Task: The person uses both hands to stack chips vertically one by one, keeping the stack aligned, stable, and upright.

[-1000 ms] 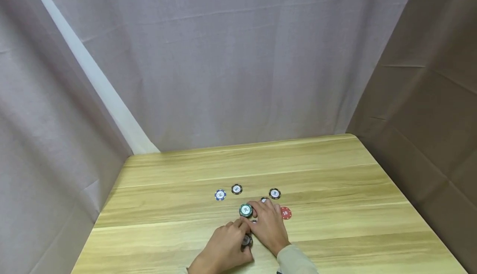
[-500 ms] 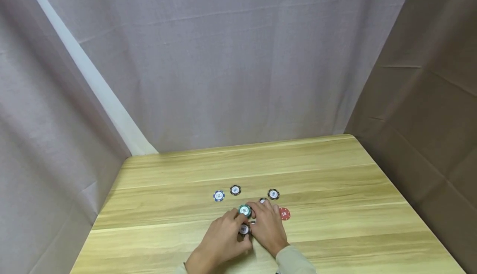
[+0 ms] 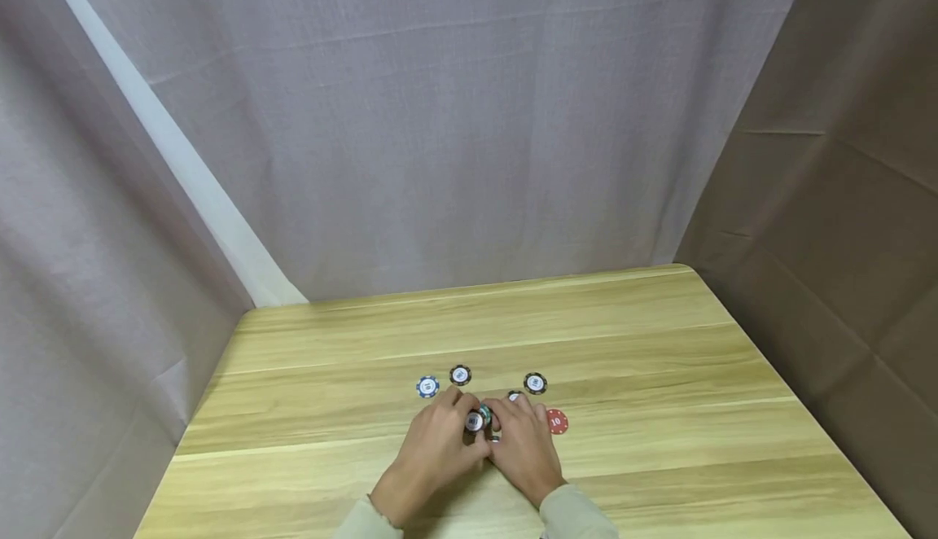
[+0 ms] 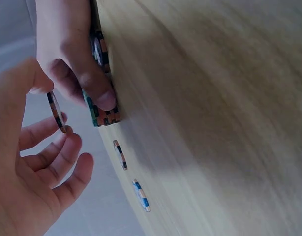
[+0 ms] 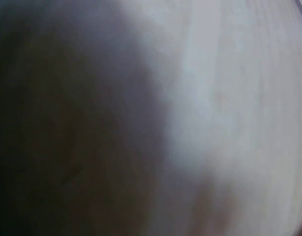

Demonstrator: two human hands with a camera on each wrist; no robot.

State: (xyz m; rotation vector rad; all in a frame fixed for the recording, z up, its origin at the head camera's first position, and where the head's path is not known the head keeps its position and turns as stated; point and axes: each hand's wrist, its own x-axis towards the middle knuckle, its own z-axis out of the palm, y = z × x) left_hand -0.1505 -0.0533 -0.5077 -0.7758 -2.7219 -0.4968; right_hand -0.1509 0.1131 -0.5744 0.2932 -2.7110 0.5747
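Thumb and fingertips of the person's left hand (image 3: 434, 439) make a narrow grip, pinching a black-rimmed, round, plastic-looking poker chip (image 4: 56, 114) by its edge. Its printed pale centre faces up and its plane runs roughly level with the tabletop; being a disc, it has no long axis. The right hand (image 3: 524, 446) has its grip round a short, green-topped stack of round chips (image 3: 486, 414), whose axis stands upright on the yellowish wood-grain tabletop (image 3: 659, 441). From where I stand, I'd judge that stack to be the part done: its layers sit fairly even, while the pinched chip hangs just apart from it, not laid down. Left over, it seems, are the loose chips, all flat: a round red chip with white edge marks (image 3: 558, 422) just beside the right hand, a black-rimmed chip partly covered by its fingertips (image 3: 515, 396), then, farther off, a blue-and-white round chip (image 3: 428, 387) and two black-rimmed, white-centred discs (image 3: 535, 383), well apart.
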